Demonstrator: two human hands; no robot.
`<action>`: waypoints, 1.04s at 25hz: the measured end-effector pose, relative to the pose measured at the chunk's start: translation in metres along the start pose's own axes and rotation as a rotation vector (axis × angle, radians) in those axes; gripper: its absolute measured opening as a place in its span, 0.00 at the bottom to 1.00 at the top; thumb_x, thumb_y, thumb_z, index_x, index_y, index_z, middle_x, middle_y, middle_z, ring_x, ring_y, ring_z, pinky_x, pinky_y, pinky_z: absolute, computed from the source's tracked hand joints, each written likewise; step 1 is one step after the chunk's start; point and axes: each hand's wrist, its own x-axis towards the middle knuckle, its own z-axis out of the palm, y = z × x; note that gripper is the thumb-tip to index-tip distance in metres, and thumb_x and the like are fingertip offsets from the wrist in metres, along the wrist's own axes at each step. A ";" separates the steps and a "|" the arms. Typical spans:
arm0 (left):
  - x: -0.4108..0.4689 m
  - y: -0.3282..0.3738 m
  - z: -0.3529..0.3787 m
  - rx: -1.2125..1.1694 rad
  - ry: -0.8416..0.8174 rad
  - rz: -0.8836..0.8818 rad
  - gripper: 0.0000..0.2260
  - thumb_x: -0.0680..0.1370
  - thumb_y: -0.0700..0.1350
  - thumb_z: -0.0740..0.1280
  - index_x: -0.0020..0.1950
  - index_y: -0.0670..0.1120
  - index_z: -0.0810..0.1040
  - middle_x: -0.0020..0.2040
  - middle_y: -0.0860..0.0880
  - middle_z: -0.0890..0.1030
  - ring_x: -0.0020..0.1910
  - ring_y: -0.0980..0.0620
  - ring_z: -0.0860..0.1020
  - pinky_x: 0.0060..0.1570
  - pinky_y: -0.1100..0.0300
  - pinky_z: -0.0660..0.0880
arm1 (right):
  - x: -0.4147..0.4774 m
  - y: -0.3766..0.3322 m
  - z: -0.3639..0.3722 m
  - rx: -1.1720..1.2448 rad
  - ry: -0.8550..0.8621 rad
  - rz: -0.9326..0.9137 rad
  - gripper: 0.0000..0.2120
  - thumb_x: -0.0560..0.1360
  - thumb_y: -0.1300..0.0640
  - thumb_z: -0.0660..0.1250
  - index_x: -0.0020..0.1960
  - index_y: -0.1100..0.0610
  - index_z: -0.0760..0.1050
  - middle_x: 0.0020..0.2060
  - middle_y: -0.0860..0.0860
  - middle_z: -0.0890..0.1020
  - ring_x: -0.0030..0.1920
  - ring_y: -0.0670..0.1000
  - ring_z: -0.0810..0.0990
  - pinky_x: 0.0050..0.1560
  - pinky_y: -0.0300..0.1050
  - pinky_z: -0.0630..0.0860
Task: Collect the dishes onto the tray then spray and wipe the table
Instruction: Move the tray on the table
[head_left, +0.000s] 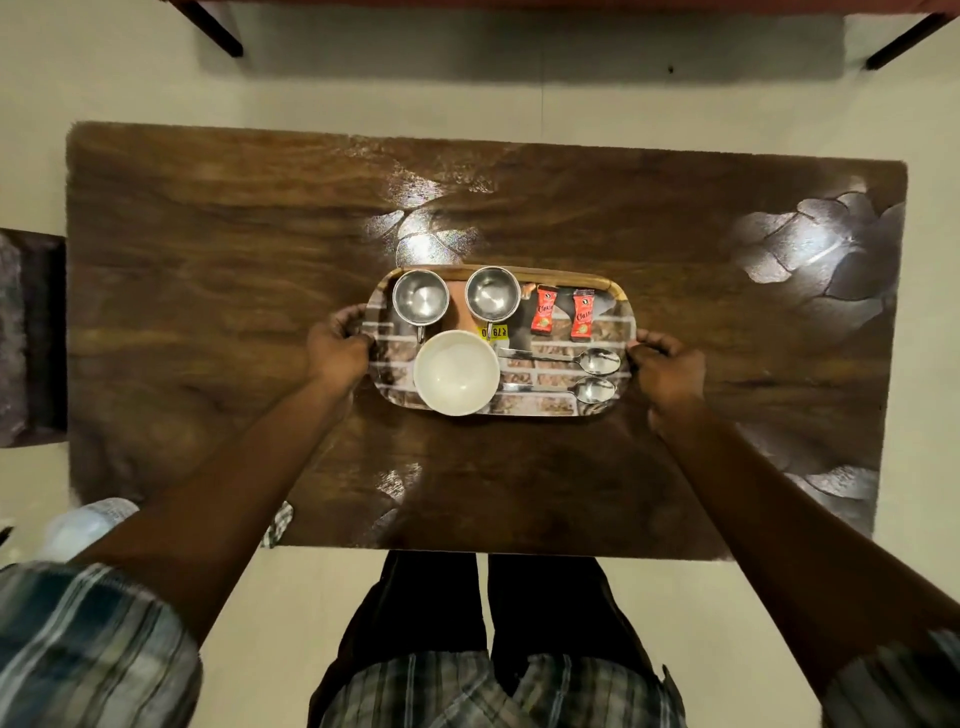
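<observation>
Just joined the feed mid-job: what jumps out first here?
A loaded tray sits mid-table, gripped at its ends by the left hand and right hand. On it: two steel cups at the back, a white bowl in front, two spoons and two red sachets.

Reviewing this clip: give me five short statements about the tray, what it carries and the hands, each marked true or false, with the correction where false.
1. Both hands grip the tray, the left hand at its left end and the right hand at its right end. True.
2. Two steel cups stand side by side along the tray's far edge. True.
3. The white bowl sits on the bare table beside the tray. False: it sits on the tray, at its near edge.
4. Three spoons lie on the tray. False: two spoons lie there, right of the bowl.
5. Two red sachets lie on the tray, right of the cups. True.
</observation>
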 end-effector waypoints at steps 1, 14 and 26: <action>0.007 -0.004 0.003 0.007 -0.001 -0.007 0.20 0.78 0.25 0.60 0.64 0.41 0.82 0.44 0.50 0.84 0.39 0.51 0.81 0.34 0.60 0.81 | 0.005 0.003 0.003 -0.010 0.009 0.000 0.10 0.81 0.68 0.69 0.61 0.63 0.83 0.43 0.51 0.86 0.38 0.46 0.84 0.36 0.37 0.81; 0.029 -0.019 0.027 0.038 -0.020 -0.070 0.21 0.80 0.25 0.59 0.63 0.46 0.80 0.28 0.64 0.83 0.26 0.67 0.80 0.35 0.61 0.80 | 0.024 0.022 0.010 -0.029 0.070 0.053 0.10 0.81 0.66 0.71 0.61 0.59 0.84 0.45 0.50 0.87 0.44 0.49 0.87 0.49 0.49 0.85; 0.008 -0.016 0.007 0.163 0.079 -0.012 0.12 0.78 0.34 0.68 0.61 0.42 0.81 0.43 0.46 0.83 0.40 0.51 0.80 0.45 0.53 0.80 | 0.003 0.006 -0.001 -0.209 0.128 -0.078 0.09 0.80 0.61 0.73 0.59 0.54 0.85 0.49 0.49 0.88 0.50 0.51 0.88 0.58 0.57 0.86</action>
